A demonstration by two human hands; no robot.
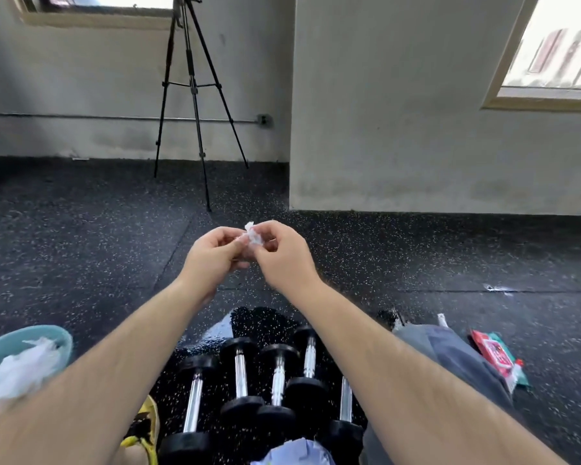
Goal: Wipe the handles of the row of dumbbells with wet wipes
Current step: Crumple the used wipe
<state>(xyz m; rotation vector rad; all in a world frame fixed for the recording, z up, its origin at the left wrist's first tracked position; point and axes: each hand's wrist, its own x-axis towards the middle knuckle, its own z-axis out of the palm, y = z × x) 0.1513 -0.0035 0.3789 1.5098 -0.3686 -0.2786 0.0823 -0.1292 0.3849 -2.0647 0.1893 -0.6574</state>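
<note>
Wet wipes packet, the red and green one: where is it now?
Head view, lower right: the wet wipes packet lies on the floor beside the grey trouser leg, right of the row of dumbbells.

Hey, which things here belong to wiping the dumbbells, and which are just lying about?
For the job: dumbbells; wipe, pinched by left hand and right hand; pack of wipes on the floor; teal bin holding crumpled white sheets.
Just lying about: tripod by the wall.
</note>
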